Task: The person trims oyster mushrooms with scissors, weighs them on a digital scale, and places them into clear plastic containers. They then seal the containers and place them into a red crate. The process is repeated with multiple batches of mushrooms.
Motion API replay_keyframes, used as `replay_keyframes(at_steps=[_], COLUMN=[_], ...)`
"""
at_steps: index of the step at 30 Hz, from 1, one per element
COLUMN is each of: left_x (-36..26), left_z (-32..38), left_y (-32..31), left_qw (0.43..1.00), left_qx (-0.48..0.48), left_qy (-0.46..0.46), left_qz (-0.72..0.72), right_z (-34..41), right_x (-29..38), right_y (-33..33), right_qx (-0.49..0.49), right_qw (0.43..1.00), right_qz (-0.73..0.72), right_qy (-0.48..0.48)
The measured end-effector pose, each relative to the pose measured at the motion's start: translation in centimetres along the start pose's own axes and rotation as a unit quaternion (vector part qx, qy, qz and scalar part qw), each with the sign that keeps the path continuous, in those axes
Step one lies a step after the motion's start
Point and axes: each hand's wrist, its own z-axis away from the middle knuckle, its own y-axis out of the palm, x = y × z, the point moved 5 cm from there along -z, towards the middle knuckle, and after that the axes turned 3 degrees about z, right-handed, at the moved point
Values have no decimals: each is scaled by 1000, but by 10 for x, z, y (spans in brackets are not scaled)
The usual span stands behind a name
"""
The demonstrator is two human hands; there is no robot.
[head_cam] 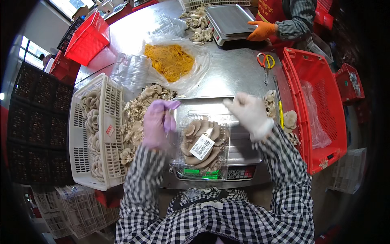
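Note:
A clear plastic clamshell box [224, 155] packed with oyster mushrooms [195, 129] rests on the metal pan of an electronic scale [243, 151]. A white printed label [202, 147] lies over the mushrooms. To the box's upper left is my left hand [157, 123] in a purple glove, its fingers curled near the box's edge; whether it holds anything is unclear. My right hand [251, 114], in a white glove and blurred, is above the pan to the box's upper right, with thumb and fingertips close together; whether something thin is between them cannot be made out.
Left are a white crate [114, 134] of mushrooms and loose mushrooms [134, 122]. Ahead lie rubber bands [170, 61] in a plastic bag and stacked clear boxes [131, 71]. Right are scissors [266, 67], a yellow-handled tool [280, 113] and a red crate [300, 113]. A co-worker's orange-gloved hand [260, 30] touches another scale [231, 21].

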Motion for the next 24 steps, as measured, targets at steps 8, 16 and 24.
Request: replay_keyframes(at_steps=[8, 16, 24], left_x=[29, 48, 24], left_z=[-24, 61, 83], left_y=[-29, -21, 28], left_qw=[754, 916, 937], left_qx=[180, 183, 262], left_qy=[-89, -309, -227], left_qz=[-625, -180, 34], right_z=[8, 112, 147], right_x=[-50, -24, -20], right_y=[52, 81, 58], right_qx=[199, 243, 1], right_qw=[970, 962, 893], right_qz=[-64, -102, -450], right_qy=[124, 64, 3])
